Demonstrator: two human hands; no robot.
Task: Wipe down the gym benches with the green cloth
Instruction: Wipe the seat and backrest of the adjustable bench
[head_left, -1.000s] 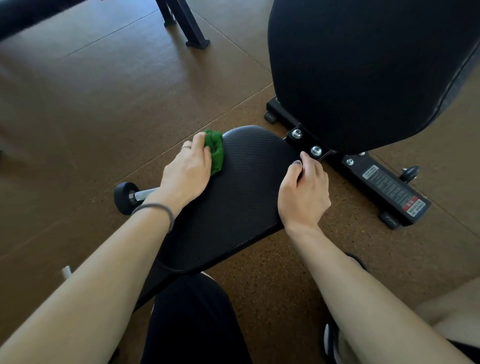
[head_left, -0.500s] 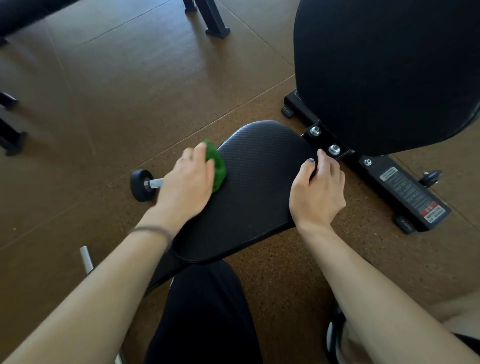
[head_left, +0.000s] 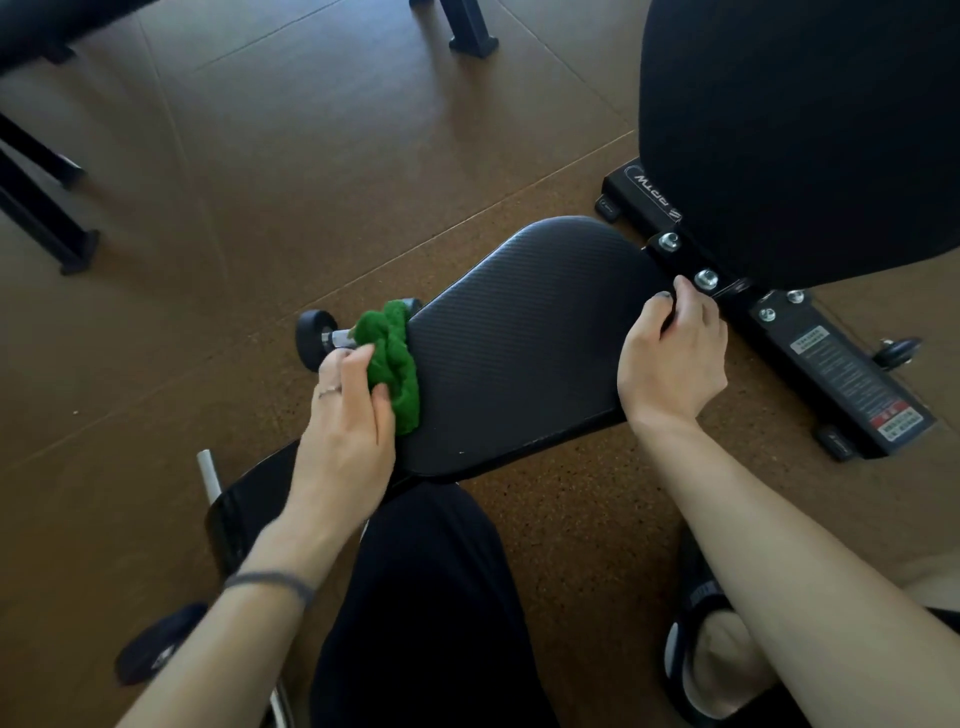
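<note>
The green cloth (head_left: 392, 364) is bunched and clamped in the left hand (head_left: 345, 415), pressed against the left edge of the seat pad (head_left: 519, 353), seemingly so that the rim is wiped. The pad's right edge is gripped by the right hand (head_left: 672, 358), fingers curled over it, probably to steady the bench. Both forearms are extended forward, wrists bent downward. Beyond, the raised backrest (head_left: 800, 130) and bolted frame (head_left: 831, 364) stand on the brown floor (head_left: 311, 182).

Left hand (head_left: 347, 415) presses green cloth (head_left: 390, 358) against seat pad (head_left: 519, 343) edge.
</note>
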